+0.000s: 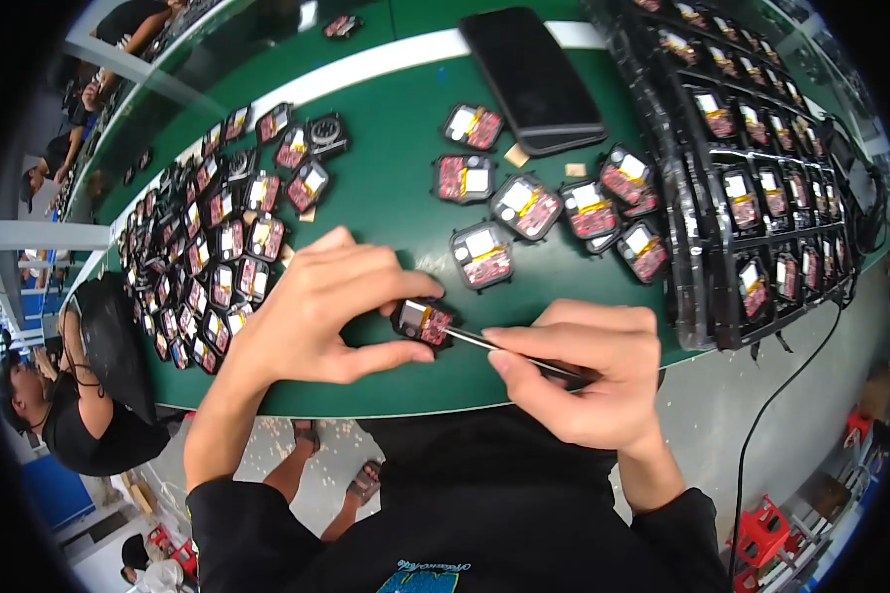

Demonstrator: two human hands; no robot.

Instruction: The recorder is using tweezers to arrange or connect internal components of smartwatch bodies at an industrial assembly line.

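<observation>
At the far left, a crowd of similar units lay close together on the green table, many with red boards facing up. To their right, the left hand was closed to a narrow pinch, forefinger on the far edge and thumb on the near edge of a small black-cased unit, which sat low over the table in front of the person. The case looked light and stiff, and its smooth rim might have slipped under a sideways push. The pale block and red board exposed inside seemed the fragile parts, so the outer edges looked the right place to grip, with the fingertips kept off the board. From the right, the metal shaft of a thin tool reached the board; whether its tip pressed or only hovered could not be told. The right hand held the tool's dark handle between thumb and forefinger, the other fingers folded in. Beyond the hands, several loose units lay near a black phone-like slab, and at the far right stood a black compartmented tray holding more.
</observation>
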